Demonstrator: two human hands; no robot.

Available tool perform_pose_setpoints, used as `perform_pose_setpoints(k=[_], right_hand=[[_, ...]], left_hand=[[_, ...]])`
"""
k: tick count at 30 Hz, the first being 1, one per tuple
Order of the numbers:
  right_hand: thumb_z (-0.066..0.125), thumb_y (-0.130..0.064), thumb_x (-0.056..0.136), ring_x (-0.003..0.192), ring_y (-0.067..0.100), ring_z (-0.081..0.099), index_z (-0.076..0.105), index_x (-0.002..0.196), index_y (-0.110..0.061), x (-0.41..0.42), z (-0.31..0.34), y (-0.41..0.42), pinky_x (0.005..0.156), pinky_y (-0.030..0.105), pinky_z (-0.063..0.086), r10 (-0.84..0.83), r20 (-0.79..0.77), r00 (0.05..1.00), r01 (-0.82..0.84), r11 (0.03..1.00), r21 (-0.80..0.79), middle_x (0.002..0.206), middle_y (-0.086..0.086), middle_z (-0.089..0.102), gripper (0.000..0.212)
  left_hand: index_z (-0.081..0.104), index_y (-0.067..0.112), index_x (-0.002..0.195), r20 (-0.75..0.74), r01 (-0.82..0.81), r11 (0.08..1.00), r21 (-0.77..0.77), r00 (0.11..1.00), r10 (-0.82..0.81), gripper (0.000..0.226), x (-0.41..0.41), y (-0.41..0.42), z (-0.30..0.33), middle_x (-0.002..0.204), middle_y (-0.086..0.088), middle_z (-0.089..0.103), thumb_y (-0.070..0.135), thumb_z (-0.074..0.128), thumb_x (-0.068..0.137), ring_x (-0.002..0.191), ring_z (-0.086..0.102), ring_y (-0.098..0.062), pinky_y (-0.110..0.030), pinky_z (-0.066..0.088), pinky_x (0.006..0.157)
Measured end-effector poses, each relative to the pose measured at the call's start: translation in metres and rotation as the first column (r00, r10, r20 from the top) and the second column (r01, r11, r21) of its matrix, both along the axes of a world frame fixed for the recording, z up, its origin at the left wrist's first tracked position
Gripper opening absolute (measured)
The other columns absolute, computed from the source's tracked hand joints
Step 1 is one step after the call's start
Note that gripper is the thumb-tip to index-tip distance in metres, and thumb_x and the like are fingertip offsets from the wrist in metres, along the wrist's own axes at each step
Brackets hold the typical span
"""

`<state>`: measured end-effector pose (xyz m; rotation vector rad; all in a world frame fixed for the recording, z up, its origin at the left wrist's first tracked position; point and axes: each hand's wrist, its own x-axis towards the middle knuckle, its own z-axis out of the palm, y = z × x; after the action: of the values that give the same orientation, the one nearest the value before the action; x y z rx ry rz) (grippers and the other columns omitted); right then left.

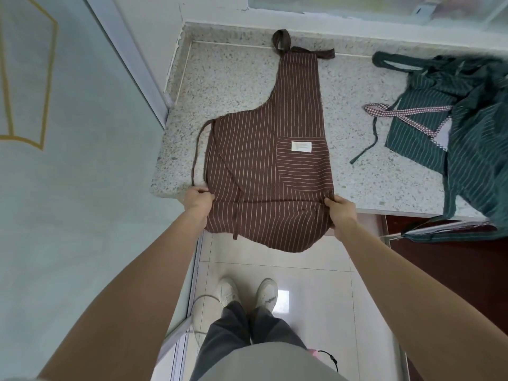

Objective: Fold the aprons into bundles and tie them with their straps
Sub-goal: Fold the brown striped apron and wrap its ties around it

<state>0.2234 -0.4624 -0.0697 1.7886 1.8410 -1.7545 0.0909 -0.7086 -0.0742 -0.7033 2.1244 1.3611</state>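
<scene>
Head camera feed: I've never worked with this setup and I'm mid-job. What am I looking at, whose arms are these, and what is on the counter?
There is no machine here. A person wears one wide-angle camera on the head, looking forward and down, so the two bare arms are their own. The left hand and the right hand each grip a side edge of the brown striped apron. It lies folded in half lengthwise on the speckled stone counter, its lower part hanging over the front edge. Its neck loop lies at the far end and a thin waist strap trails across it. At right lies a crumpled green striped apron. Below are the person's white shoes on a tiled floor.
</scene>
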Motion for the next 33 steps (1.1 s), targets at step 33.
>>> perform_pose_setpoints(k=[33], right_hand=[[0.053,-0.015,0.096,0.100,0.027,0.058,0.056,0.122,-0.007,0.013,0.012,-0.003,0.089,0.045,0.049,0.161,-0.005,0.987,-0.160,0.981,-0.109,0.116,0.011,0.062,0.028]], left_hand=[[0.061,0.011,0.118,0.077,0.453,0.649,-0.612,0.850,-0.521,0.027,0.019,0.045,0.015,0.149,-0.019,0.020,0.018,0.050,0.095,0.135,0.023,-0.035,-0.048,0.025,0.107]])
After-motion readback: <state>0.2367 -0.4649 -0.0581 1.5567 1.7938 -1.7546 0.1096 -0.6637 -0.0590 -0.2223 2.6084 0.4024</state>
